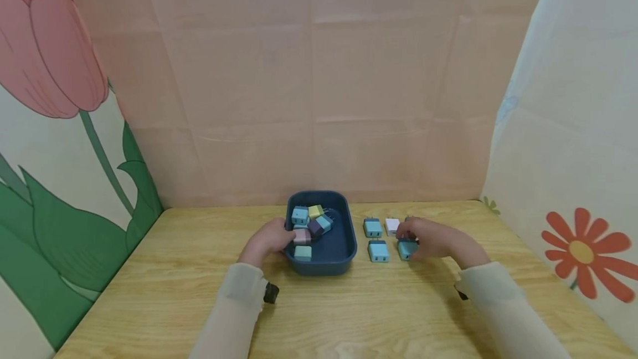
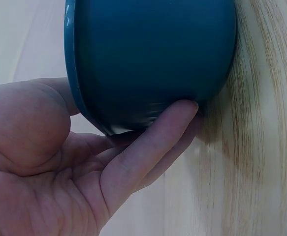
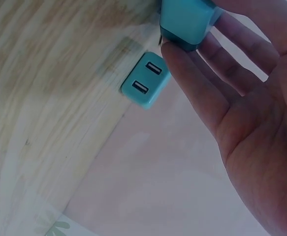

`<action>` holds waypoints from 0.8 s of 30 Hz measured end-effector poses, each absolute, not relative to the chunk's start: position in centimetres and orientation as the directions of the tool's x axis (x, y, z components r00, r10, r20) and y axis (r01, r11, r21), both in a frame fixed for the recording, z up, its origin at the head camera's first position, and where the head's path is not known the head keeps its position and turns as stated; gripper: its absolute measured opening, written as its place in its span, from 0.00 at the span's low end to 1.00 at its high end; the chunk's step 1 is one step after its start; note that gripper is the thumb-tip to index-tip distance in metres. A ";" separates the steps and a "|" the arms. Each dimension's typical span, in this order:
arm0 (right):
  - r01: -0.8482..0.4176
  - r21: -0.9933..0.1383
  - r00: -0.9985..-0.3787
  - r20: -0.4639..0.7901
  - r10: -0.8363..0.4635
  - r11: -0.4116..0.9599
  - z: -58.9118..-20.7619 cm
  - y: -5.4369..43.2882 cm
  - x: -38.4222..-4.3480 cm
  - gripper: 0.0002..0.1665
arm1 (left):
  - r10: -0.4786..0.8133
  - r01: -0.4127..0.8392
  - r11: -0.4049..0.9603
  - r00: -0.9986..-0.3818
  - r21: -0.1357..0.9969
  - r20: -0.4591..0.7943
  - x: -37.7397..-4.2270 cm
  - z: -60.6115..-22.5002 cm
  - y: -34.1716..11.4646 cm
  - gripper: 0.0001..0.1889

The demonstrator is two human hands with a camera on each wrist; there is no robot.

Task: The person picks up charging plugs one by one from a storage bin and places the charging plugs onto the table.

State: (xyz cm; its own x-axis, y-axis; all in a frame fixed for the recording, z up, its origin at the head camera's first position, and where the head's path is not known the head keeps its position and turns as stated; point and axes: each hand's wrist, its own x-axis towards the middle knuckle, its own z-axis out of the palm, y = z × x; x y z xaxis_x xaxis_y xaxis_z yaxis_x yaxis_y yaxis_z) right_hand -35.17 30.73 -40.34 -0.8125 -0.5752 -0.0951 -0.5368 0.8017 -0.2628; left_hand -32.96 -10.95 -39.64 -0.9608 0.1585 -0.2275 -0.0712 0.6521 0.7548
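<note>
My left hand grips the left wall of a dark blue tub; in the left wrist view its fingers lie along the outer wall, with the thumb partly hidden at the rim. In the tub lie several USB charger plugs, among them a blue one, a yellow one, a pinkish one and a pale green one. To the right, my right hand pinches a blue charger plug between thumb and fingers. Beyond it, another blue plug shows two USB ports.
Left of my right hand, two blue plugs and a white plug sit in rough rows on the wooden table. A pinkish cloth hangs behind the table, with flower-printed sheets at both sides.
</note>
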 end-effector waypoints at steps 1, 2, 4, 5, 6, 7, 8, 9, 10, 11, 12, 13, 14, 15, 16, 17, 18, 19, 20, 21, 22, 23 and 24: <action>-0.539 -0.266 -0.811 -0.093 -0.578 0.799 -40.3 30.7 -35.1 0.29 | 0.160 -0.070 0.651 -0.961 0.756 -0.227 -32.9 -39.6 -11.0 0.20; -0.539 -0.270 -0.810 -0.091 -0.579 0.797 -40.3 30.6 -35.1 0.29 | 0.162 -0.068 0.651 -0.961 0.756 -0.226 -32.9 -39.6 -11.0 0.20; -0.542 -0.273 -0.809 -0.085 -0.581 0.795 -40.4 30.5 -35.0 0.29 | 0.164 -0.066 0.651 -0.961 0.756 -0.225 -32.9 -39.6 -11.0 0.20; -0.547 -0.271 -0.807 -0.080 -0.585 0.792 -40.4 30.4 -35.0 0.29 | 0.164 -0.066 0.651 -0.961 0.756 -0.224 -32.9 -39.6 -11.0 0.20; -0.553 -0.266 -0.804 -0.076 -0.589 0.790 -40.4 30.3 -35.0 0.29 | 0.164 -0.065 0.653 -0.961 0.755 -0.224 -32.9 -39.6 -11.0 0.20; -0.553 -0.266 -0.805 -0.075 -0.588 0.790 -40.4 30.3 -34.9 0.29 | 0.164 -0.064 0.655 -0.961 0.753 -0.225 -32.9 -39.6 -11.0 0.20; -0.552 -0.265 -0.806 -0.075 -0.588 0.791 -40.5 30.2 -34.9 0.29 | 0.164 -0.064 0.656 -0.960 0.752 -0.225 -32.9 -39.6 -11.0 0.20; -0.551 -0.266 -0.806 -0.077 -0.587 0.791 -40.5 30.1 -34.9 0.29 | 0.164 -0.064 0.656 -0.960 0.752 -0.226 -32.9 -39.6 -11.0 0.20; -0.551 -0.264 -0.806 -0.079 -0.587 0.792 -40.5 30.1 -34.8 0.29 | 0.165 -0.064 0.657 -0.960 0.751 -0.226 -32.9 -39.7 -11.0 0.20; -0.544 -0.266 -0.809 -0.083 -0.581 0.796 -40.5 30.0 -34.8 0.29 | 0.165 -0.064 0.656 -0.960 0.752 -0.227 -32.9 -39.7 -11.0 0.20; -0.536 -0.268 -0.814 -0.088 -0.575 0.800 -40.5 30.0 -34.7 0.29 | 0.166 -0.064 0.656 -0.960 0.752 -0.226 -33.0 -39.7 -11.0 0.20; -0.529 -0.269 -0.817 -0.094 -0.569 0.805 -40.4 29.9 -34.7 0.29 | 0.167 -0.063 0.656 -0.960 0.752 -0.227 -33.0 -39.7 -11.0 0.20; -0.524 -0.269 -0.820 -0.097 -0.564 0.808 -40.4 29.8 -34.6 0.29 | 0.168 -0.062 0.657 -0.960 0.751 -0.226 -33.0 -39.7 -11.0 0.20; -0.518 -0.269 -0.824 -0.100 -0.558 0.812 -40.4 29.8 -34.6 0.29 | 0.167 -0.061 0.661 -0.960 0.748 -0.226 -33.0 -39.7 -11.0 0.20; -0.514 -0.269 -0.826 -0.101 -0.555 0.814 -40.3 29.7 -34.5 0.29 | 0.164 -0.062 0.665 -0.960 0.744 -0.228 -33.0 -39.6 -11.0 0.20; -0.512 -0.270 -0.827 -0.102 -0.553 0.816 -40.3 29.7 -34.5 0.29 | 0.163 -0.063 0.669 -0.960 0.740 -0.229 -33.0 -39.6 -11.0 0.20; -0.516 -0.267 -0.825 -0.100 -0.556 0.814 -40.3 29.6 -34.4 0.29 | 0.160 -0.065 0.674 -0.960 0.736 -0.231 -33.0 -39.6 -11.0 0.20; -0.518 -0.265 -0.824 -0.099 -0.557 0.813 -40.2 29.6 -34.4 0.29 | 0.158 -0.066 0.677 -0.960 0.733 -0.233 -32.9 -39.6 -11.0 0.20; -0.520 -0.264 -0.824 -0.097 -0.558 0.813 -40.2 29.6 -34.4 0.29 | 0.156 -0.067 0.681 -0.960 0.729 -0.234 -32.9 -39.5 -11.0 0.20; -0.519 -0.263 -0.825 -0.096 -0.557 0.813 -40.2 29.6 -34.3 0.29 | 0.154 -0.069 0.683 -0.960 0.727 -0.235 -32.9 -39.5 -11.0 0.20; -0.519 -0.263 -0.824 -0.096 -0.558 0.813 -40.1 29.5 -34.3 0.29 | 0.153 -0.070 0.684 -0.960 0.726 -0.236 -32.9 -39.5 -11.0 0.20; -0.521 -0.261 -0.824 -0.096 -0.558 0.813 -40.1 29.5 -34.3 0.29 | 0.152 -0.071 0.683 -0.959 0.727 -0.237 -32.9 -39.5 -11.0 0.20; -0.520 -0.260 -0.825 -0.095 -0.558 0.813 -40.1 29.5 -34.3 0.29 | 0.152 -0.072 0.683 -0.959 0.727 -0.238 -32.9 -39.5 -11.0 0.20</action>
